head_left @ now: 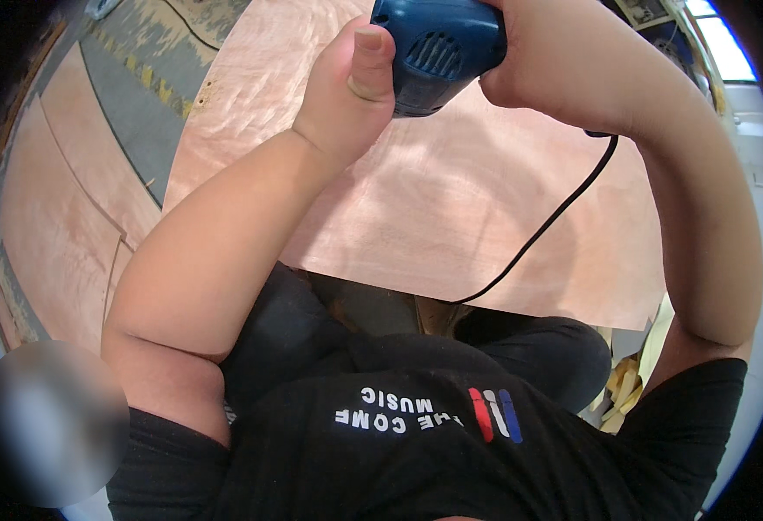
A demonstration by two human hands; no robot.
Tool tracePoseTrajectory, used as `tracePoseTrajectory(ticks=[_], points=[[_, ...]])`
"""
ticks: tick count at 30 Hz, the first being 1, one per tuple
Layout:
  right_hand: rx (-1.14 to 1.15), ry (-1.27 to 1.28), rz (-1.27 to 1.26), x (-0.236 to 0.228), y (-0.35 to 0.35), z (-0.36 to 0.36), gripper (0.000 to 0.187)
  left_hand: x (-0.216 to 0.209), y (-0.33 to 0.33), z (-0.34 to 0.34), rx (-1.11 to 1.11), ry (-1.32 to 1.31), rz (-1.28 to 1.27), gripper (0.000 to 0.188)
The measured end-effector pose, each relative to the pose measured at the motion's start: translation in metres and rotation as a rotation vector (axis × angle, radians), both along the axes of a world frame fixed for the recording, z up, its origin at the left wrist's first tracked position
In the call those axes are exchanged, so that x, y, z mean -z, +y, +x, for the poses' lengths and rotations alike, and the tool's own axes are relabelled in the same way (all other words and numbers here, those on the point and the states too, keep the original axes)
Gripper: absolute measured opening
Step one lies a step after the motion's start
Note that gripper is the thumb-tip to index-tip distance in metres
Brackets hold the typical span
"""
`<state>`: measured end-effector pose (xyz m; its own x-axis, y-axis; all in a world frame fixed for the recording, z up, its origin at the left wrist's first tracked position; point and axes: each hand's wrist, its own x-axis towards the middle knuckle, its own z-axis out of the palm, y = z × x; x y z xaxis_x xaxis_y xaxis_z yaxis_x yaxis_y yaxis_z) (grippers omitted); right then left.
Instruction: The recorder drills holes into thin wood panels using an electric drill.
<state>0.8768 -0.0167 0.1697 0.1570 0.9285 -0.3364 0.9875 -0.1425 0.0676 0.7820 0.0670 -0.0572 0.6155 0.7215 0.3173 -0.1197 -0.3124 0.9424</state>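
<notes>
A dark blue corded power tool [438, 54] with a vented housing is at the top of the view, over a pale pinkish plywood sheet [459, 191]. My left hand [351, 82] is closed on its left side, the thumb pressed along the housing. On the other side, my right hand [533, 65] grips the tool, though most of its fingers are out of sight. The tool's working end lies beyond the upper edge, so its exact kind does not show. From near my right wrist, a black cord [564, 210] curves down across the sheet to its near edge.
More thin plywood pieces [60, 200] lie on the left, beside a worn grey floor [125, 95] with a faded yellow stripe. My bent legs [529, 352] are close under the sheet's near edge. Yellowish scraps [626, 386] lie at the lower right.
</notes>
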Motion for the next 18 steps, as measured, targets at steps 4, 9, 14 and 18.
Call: tracePoseTrajectory(ticks=[4,9,14,18], points=[[-0.029,-0.036,0.032,0.0023,-0.0027,-0.0017,0.030,0.0080,0.0043,0.0038,0.104,-0.164,-0.091,0.097],[0.010,-0.059,0.002,0.0042,-0.0021,0.0003,0.030,0.0108,0.0061,0.0071,0.096,-0.172,-0.052,0.103],[-0.071,-0.025,0.076,0.0054,-0.0083,0.0032,0.032,0.0064,0.0042,0.0060,0.034,-0.093,0.064,0.108],[-0.054,-0.053,0.057,0.0087,-0.0021,0.0068,0.032,0.0071,0.0021,0.0073,0.010,-0.108,0.063,0.107]])
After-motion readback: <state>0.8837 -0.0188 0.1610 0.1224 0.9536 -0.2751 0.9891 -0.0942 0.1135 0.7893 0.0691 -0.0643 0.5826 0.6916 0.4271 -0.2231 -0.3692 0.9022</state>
